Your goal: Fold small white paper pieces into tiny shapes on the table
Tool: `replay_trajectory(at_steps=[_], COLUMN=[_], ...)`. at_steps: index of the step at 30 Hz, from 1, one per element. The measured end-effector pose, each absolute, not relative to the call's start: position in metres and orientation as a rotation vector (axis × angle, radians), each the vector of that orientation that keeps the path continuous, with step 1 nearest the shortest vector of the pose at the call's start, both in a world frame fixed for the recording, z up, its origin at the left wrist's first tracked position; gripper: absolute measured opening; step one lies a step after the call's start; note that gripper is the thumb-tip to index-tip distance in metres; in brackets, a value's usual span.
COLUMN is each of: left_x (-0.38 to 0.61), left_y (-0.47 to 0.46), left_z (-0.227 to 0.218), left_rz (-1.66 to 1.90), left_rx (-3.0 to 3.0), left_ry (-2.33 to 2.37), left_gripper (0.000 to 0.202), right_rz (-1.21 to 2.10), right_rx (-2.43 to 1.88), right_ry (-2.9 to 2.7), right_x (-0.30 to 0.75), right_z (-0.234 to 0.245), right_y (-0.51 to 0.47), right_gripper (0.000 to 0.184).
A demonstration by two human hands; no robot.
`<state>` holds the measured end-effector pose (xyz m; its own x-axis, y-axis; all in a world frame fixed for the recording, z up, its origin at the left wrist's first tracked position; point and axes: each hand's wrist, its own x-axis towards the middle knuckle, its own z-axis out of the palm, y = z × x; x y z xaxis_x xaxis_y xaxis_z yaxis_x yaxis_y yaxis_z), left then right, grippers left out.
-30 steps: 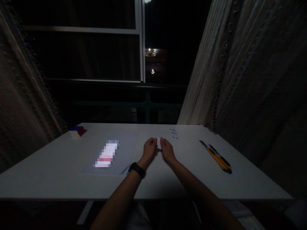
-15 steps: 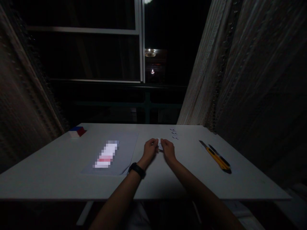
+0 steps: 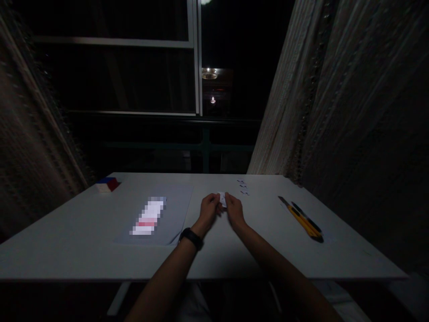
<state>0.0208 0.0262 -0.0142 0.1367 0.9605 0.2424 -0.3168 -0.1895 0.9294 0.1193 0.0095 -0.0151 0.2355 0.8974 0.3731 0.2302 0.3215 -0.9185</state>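
Note:
Over the middle of the white table (image 3: 83, 250), my left hand (image 3: 209, 211) and my right hand (image 3: 234, 211) meet with fingers pinched together. Between the fingertips is a small white piece of paper (image 3: 221, 199). A black watch (image 3: 191, 237) sits on my left wrist. Just beyond my right hand, several tiny paper scraps (image 3: 243, 186) lie on the table. The room is dim, so finer detail of the paper is hard to make out.
A grey sheet (image 3: 174, 214) lies left of my hands. A yellow utility knife (image 3: 300, 219) and a dark pen lie at the right. A small red, blue and white block (image 3: 107, 184) rests at the far left corner. Curtains hang on both sides of a dark window.
My hands stay together on the small paper, with only slight shifts of the fingers. Nothing else on the table has moved.

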Motion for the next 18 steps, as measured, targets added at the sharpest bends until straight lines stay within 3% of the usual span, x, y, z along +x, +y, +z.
replay_trajectory(at_steps=[7,18], left_x=[0.0214,0.0224], left_y=[0.0265,0.0277], left_z=[-0.0125,-0.0135], left_rz=[1.392,1.377], left_rx=[1.245,1.212], left_ry=[0.793,0.783], left_gripper=[0.035,0.036], right_rz=[0.427,0.277], right_rx=[-1.304,-1.433], right_ry=[-1.333,-1.514], right_x=[0.1154,0.1159], right_z=[-0.0044,-0.0055], right_y=[0.0006,-0.0010], right_gripper=[0.041,0.040])
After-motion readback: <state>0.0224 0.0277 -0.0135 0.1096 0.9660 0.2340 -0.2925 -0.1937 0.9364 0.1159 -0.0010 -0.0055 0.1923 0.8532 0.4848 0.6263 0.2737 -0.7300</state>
